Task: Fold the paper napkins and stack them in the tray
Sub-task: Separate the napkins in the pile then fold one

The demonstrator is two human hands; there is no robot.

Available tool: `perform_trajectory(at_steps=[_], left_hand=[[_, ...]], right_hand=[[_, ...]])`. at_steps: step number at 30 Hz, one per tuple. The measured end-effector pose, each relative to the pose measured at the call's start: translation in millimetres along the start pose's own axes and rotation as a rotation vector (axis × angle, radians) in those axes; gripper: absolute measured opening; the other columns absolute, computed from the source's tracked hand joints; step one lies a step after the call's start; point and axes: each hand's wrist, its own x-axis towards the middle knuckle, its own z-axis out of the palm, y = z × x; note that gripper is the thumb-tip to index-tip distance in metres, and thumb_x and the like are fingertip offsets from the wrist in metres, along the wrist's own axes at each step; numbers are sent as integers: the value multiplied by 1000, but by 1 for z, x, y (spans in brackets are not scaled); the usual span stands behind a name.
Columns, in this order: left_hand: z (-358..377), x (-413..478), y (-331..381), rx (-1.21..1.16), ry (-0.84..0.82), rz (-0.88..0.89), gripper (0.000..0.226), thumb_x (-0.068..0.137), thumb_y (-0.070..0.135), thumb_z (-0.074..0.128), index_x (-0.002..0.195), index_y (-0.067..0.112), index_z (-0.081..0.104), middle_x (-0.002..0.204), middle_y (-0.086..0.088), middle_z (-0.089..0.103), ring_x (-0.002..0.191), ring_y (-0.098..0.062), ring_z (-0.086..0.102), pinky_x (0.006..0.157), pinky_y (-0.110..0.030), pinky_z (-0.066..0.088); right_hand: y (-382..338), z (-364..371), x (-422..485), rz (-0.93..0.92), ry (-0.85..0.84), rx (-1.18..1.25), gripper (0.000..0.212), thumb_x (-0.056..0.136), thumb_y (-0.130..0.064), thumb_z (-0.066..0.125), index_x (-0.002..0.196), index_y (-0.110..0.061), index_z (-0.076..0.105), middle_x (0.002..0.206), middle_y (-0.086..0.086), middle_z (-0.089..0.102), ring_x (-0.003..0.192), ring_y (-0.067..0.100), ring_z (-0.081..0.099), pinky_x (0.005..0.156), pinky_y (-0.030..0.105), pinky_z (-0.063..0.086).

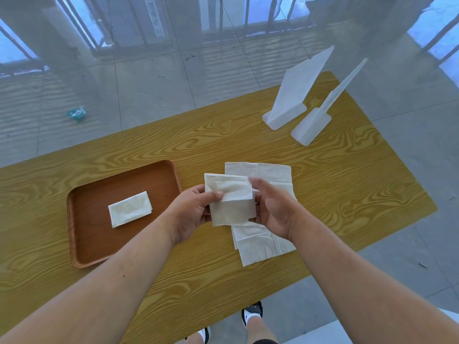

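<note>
One napkin (130,209) lies folded in the tray (82,244), table's left. My left hand (191,212) and right hand (273,209) pinch a second napkin (231,207), mid-fold. Next, I judge: crease, then stack.

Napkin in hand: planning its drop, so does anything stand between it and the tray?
Nothing visible. The napkin, pinched by left hand and right hand, is just right of the tray; one folded napkin lies inside.
</note>
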Motion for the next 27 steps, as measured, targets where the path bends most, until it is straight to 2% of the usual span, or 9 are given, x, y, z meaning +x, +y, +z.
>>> perform_trajectory(at_steps=[2, 5, 8, 12, 15, 19, 22, 24, 27], left_hand=[[-2, -1, 1, -10, 2, 19, 28, 97, 16, 74, 125, 13, 74, 119, -12, 80, 104, -28, 78, 79, -39, 64], [-9, -4, 2, 56, -2, 20, 25, 101, 21, 69, 125, 15, 73, 112, -11, 81, 95, -28, 79, 76, -41, 65], [-19, -11, 3, 97, -11, 12, 20, 104, 17, 63, 123, 17, 69, 89, -7, 79, 66, -18, 72, 59, -31, 59], [-36, -21, 3, 0, -16, 23, 21, 104, 7, 58, 111, 21, 72, 81, -5, 75, 59, -14, 67, 52, -28, 55], [-52, -29, 6, -73, 7, 4, 30, 103, 15, 48, 90, 21, 75, 84, -6, 66, 64, -17, 65, 61, -31, 52], [-80, -42, 8, -194, 12, -22, 32, 95, 43, 57, 89, 16, 73, 89, -7, 66, 79, -24, 66, 90, -47, 53], [-100, -50, 6, -37, 116, 39, 10, 94, 15, 71, 104, 16, 70, 96, -5, 69, 79, -17, 71, 76, -38, 62], [-113, -53, 5, 32, 178, 79, 31, 92, -4, 69, 115, 16, 67, 95, -5, 67, 78, -14, 72, 66, -31, 61], [-136, -58, 5, 96, 264, 120, 44, 89, -10, 70, 122, 18, 65, 96, -7, 70, 79, -14, 72, 65, -29, 59]], right_hand=[[4, 1, 1, 15, 45, -70, 30, 101, -25, 66, 125, -8, 71, 117, 18, 76, 98, 29, 74, 81, 44, 64], [6, 5, 4, 9, 72, -75, 17, 102, -14, 65, 115, -13, 74, 97, 9, 78, 80, 22, 74, 61, 34, 60], [5, 11, 9, -28, 74, -90, 17, 104, -12, 58, 112, -15, 73, 78, 4, 75, 60, 16, 66, 54, 30, 55], [8, 27, 15, -75, 27, -69, 24, 105, -8, 55, 109, -17, 76, 75, 6, 73, 58, 16, 62, 55, 30, 53], [10, 46, 21, -85, -7, -42, 34, 103, 0, 49, 102, -14, 79, 78, 8, 72, 60, 20, 62, 60, 33, 54], [13, 71, 30, -67, -77, -80, 43, 100, -13, 40, 92, -9, 81, 90, 11, 76, 70, 24, 67, 67, 36, 55], [18, 97, 40, -53, -81, -187, 37, 104, -26, 48, 95, -12, 82, 96, 10, 76, 72, 20, 69, 68, 33, 56], [24, 112, 50, -83, -45, -305, 20, 99, -14, 60, 110, -19, 76, 105, 8, 74, 74, 17, 71, 63, 30, 57], [33, 136, 69, -53, 14, -402, 48, 89, 2, 65, 128, -26, 63, 119, 10, 70, 89, 22, 73, 62, 30, 58]])
